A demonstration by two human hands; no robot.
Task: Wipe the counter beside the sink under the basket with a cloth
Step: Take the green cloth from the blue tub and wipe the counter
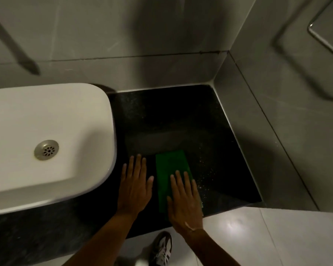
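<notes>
A folded green cloth (170, 166) lies flat on the black speckled counter (171, 116) to the right of the white sink (46, 141). My right hand (185, 200) rests flat on the near half of the cloth, fingers spread, pressing it down. Beside it, my left hand (136, 185) lies flat on the bare counter between the sink and the cloth, fingers apart, holding nothing. No basket is in view on the counter. Small light specks dot the counter just right of the cloth.
Grey tiled walls close the counter at the back and right. A metal rail (323, 37) hangs on the right wall, and a blurred tap spout (17, 50) reaches over the sink. Below the counter's front edge are light floor tiles and a shoe (161, 248).
</notes>
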